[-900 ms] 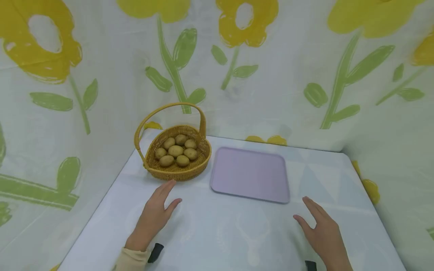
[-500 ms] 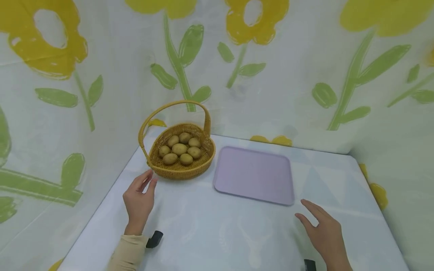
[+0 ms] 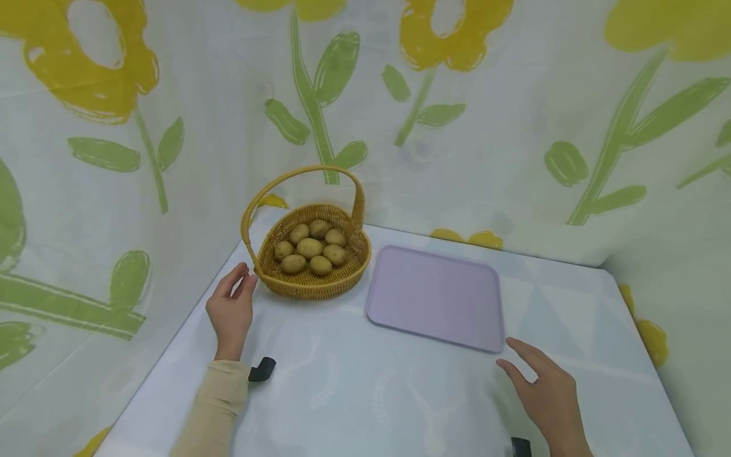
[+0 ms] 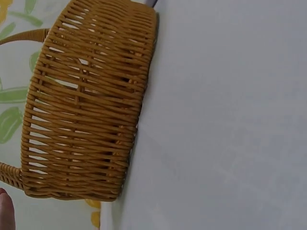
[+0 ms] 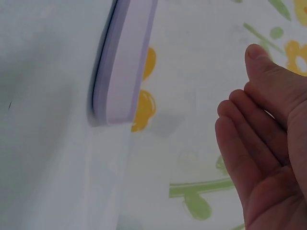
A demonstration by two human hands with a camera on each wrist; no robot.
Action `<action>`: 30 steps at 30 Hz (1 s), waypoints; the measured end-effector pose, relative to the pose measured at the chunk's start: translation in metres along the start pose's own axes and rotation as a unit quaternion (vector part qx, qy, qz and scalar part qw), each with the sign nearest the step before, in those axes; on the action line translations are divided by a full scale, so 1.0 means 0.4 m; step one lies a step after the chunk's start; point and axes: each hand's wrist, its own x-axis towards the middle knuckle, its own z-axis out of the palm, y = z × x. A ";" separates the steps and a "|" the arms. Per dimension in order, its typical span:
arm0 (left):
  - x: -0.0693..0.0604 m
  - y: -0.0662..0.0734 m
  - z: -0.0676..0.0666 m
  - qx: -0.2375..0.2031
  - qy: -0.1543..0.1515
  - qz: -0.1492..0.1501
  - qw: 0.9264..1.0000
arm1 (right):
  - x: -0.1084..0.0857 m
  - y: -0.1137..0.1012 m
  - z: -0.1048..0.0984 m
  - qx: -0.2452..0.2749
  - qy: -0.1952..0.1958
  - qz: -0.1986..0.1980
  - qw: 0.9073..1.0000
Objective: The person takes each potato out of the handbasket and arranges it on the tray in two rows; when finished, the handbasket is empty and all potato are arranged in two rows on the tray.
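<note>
A woven wicker basket (image 3: 313, 291) with a tall arched handle stands at the back left of the table, and several potatoes (image 3: 309, 247) lie in it. My left hand (image 3: 231, 311) is just left of the basket, by the foot of its handle. Its thumb and fingers are bent with a small gap between them, and I see nothing in them. In the left wrist view a fingertip (image 4: 5, 211) shows close below the handle's foot, apart from it. My right hand (image 3: 545, 390) hovers near the front right corner of the lilac tray (image 3: 435, 298), fingers relaxed, holding nothing.
The tray lies flat to the right of the basket. The pale table (image 3: 342, 393) ends at fabric walls (image 3: 491, 139) printed with yellow flowers at the back and sides. A black strap piece (image 3: 263, 370) sits at the left wrist.
My left hand has moved left and forward to the left side of the basket, its thumb and fingers drawing nearer together. My right hand stays nearly still. The head view has shifted slightly.
</note>
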 end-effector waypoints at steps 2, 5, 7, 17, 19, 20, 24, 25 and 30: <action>0.014 -0.008 0.004 -0.010 -0.008 -0.005 1.000 | 0.005 -0.001 0.005 0.001 0.002 -0.002 1.000; 0.028 -0.016 0.009 -0.018 -0.016 -0.006 1.000 | 0.012 0.000 0.014 0.017 0.006 -0.014 1.000; 0.036 -0.028 0.011 -0.021 -0.023 -0.005 1.000 | 0.019 -0.002 0.019 0.029 0.008 -0.021 0.999; 0.056 -0.079 0.023 -0.063 -0.027 0.015 0.998 | 0.070 -0.021 0.044 0.079 0.024 -0.041 0.996; 0.057 -0.081 0.025 -0.061 -0.024 0.018 0.998 | 0.082 -0.024 0.052 0.089 0.024 -0.048 0.995; 0.058 -0.083 0.025 -0.063 -0.022 0.017 0.998 | 0.088 -0.027 0.056 0.095 0.024 -0.052 0.994; 0.061 -0.089 0.026 -0.068 -0.026 0.020 0.997 | 0.108 -0.040 0.069 0.119 0.028 -0.068 0.990; 0.062 -0.090 0.027 -0.073 -0.029 0.019 0.997 | 0.112 -0.043 0.071 0.126 0.028 -0.072 0.989; 0.063 -0.094 0.029 -0.087 -0.048 0.011 0.995 | 0.135 -0.060 0.081 0.144 0.022 -0.085 0.986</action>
